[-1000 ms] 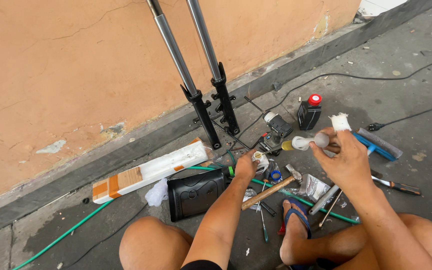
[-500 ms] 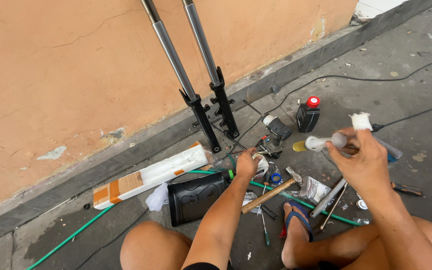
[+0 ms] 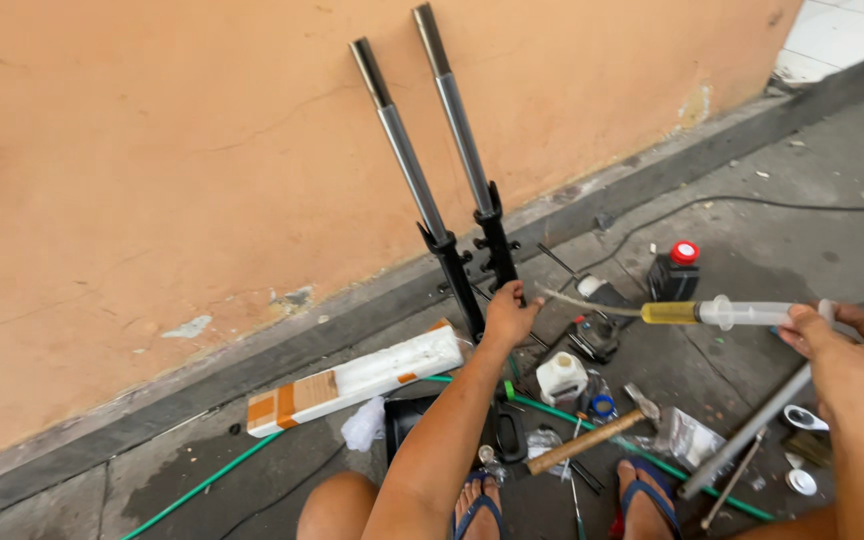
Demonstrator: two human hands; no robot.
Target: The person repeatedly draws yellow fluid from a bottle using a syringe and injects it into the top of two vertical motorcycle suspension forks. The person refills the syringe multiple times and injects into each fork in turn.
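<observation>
My left hand [image 3: 508, 312] sits at the centre of the frame, fingers wrapped around the black lower leg of the right fork tube [image 3: 480, 195], just beside the left fork tube [image 3: 414, 195]; both lean upright against the orange wall [image 3: 152, 150]. My right hand [image 3: 857, 360], at the right edge, is closed around the plunger end of a syringe [image 3: 722, 312] held level, its barrel part full of yellow fluid and a thin hose [image 3: 587, 303] running from its tip toward the forks.

On the concrete floor [image 3: 802, 190] below the syringe stands a black bottle with a red cap [image 3: 674, 270]. Near my left forearm are a small white bottle [image 3: 560, 377], a wooden-handled hammer [image 3: 592, 437] and a green hose [image 3: 202, 482] running toward the lower left. A long white and orange box [image 3: 357, 378] lies left of centre along the kerb. My feet in blue sandals [image 3: 477, 505] show at the bottom edge.
</observation>
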